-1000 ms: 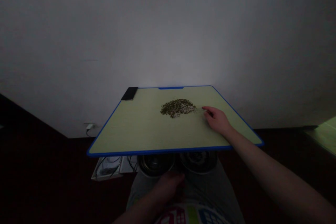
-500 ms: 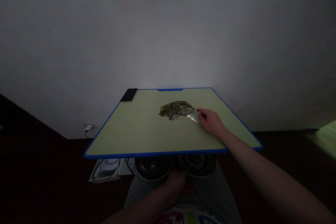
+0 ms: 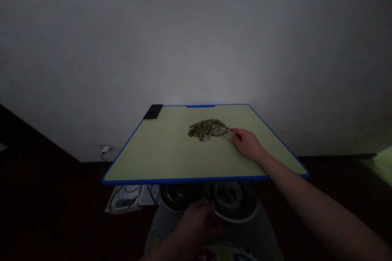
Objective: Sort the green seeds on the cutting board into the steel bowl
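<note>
Grain pile [image 3: 208, 129] lies mid-desk [image 3: 159, 159], the right hand [image 3: 247, 143] pinching a thin tool [image 3: 232, 132] low, apparently for edge contact; left hand's [image 3: 198, 217] grip indeterminable.

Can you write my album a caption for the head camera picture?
Right hand holds a slim tool at a heap of green-and-pale grains on a blue-edged tabletop; left hand by two bowls.

Right fingers [image 3: 240, 131] grip tool [image 3: 232, 132] beside granule pile [image 3: 206, 129]

Room on board [image 3: 153, 155], front left; pile [image 3: 205, 129] mid-board, wall [image 3: 196, 49] along far edge.
</note>
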The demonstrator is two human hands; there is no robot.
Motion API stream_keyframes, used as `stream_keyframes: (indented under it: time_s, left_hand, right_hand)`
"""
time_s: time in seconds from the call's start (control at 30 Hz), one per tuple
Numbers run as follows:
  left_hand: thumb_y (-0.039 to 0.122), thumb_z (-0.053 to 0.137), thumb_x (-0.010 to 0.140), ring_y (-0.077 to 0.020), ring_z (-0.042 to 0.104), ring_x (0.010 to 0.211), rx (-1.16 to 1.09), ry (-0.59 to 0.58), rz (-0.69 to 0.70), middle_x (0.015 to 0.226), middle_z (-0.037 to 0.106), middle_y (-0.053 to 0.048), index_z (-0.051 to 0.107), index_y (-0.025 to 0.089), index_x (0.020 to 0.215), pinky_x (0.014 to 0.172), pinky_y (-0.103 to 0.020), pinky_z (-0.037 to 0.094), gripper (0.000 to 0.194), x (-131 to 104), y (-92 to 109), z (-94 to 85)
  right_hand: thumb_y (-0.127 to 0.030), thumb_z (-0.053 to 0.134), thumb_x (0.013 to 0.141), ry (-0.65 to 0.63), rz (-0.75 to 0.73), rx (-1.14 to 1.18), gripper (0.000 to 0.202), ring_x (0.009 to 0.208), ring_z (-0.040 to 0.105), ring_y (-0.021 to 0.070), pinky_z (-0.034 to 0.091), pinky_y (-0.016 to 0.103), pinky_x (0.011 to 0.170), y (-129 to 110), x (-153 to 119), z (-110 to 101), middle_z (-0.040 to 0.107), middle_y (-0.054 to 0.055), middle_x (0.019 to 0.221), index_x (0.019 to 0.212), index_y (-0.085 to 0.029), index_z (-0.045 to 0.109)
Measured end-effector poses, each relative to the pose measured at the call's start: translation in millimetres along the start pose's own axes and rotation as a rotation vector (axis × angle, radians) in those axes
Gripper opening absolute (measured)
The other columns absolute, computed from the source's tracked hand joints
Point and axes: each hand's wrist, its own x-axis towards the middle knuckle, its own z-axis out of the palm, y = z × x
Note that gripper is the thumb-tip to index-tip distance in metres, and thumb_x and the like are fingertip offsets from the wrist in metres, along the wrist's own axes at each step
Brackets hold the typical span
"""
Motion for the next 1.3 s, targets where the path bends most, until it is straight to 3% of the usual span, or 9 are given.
stream_keyframes:
  time_s: [0.13,0.33,0.5,0.73,0.97,1.3]
  left_hand:
    - [0.022,0.064,0.079,-0.0176,0.071,0.068,-0.045,0.006,-0.017,0.077,0.074,-0.006,0.063,0.016,0.086,0.063,-0.029,0.055,0.010,-23,9,-10.3]
    - [0.024,0.072,0.074,-0.0232,0.074,0.076,-0.167,-0.002,-0.028,0.081,0.078,-0.008,0.064,0.017,0.084,0.067,-0.034,0.057,0.014,-40,7,-18.3]
    - [0.030,0.077,0.069,-0.0260,0.074,0.079,-0.255,-0.030,0.013,0.083,0.079,-0.009,0.067,0.016,0.087,0.069,-0.036,0.057,0.025,-37,-9,-20.6]
    - [0.039,0.080,0.064,-0.0296,0.072,0.091,-0.159,-0.006,0.096,0.092,0.080,-0.009,0.069,0.018,0.087,0.074,-0.040,0.057,0.033,-32,-13,-24.0]
    - [0.038,0.073,0.071,-0.0286,0.070,0.100,-0.107,-0.011,0.118,0.095,0.079,-0.005,0.070,0.024,0.086,0.079,-0.038,0.056,0.021,-35,-13,-20.9]
    - [0.037,0.073,0.072,-0.0284,0.070,0.100,-0.140,-0.046,0.118,0.096,0.079,-0.006,0.071,0.024,0.087,0.078,-0.037,0.055,0.020,-34,-14,-21.1]
  right_hand:
    - [-0.022,0.049,0.090,0.002,-0.015,0.020,0.038,0.095,0.068,0.0212,0.049,0.032,0.089,0,1,-1,0.074,0.011,0.101,0.122,-0.013,0.067]
    - [-0.023,0.048,0.090,-0.016,-0.029,-0.016,0.038,0.089,0.068,0.0211,0.050,0.031,0.085,-3,2,-4,0.074,0.011,0.094,0.122,-0.014,0.067]
    - [-0.022,0.048,0.089,-0.023,-0.037,-0.022,0.038,0.084,0.067,0.0203,0.049,0.031,0.082,-1,3,-6,0.074,0.010,0.089,0.121,-0.014,0.067]
    - [-0.023,0.048,0.087,-0.019,0.022,0.015,0.038,0.075,0.065,0.0185,0.048,0.029,0.075,2,4,-8,0.072,0.008,0.082,0.116,-0.013,0.069]
    - [-0.024,0.048,0.087,-0.045,0.014,-0.001,0.041,0.073,0.063,0.0187,0.048,0.030,0.074,3,5,-7,0.071,0.008,0.081,0.120,-0.011,0.067]
    - [-0.023,0.048,0.088,-0.039,-0.028,-0.026,0.039,0.077,0.065,0.0189,0.048,0.030,0.077,2,10,-4,0.073,0.008,0.085,0.121,-0.014,0.068]
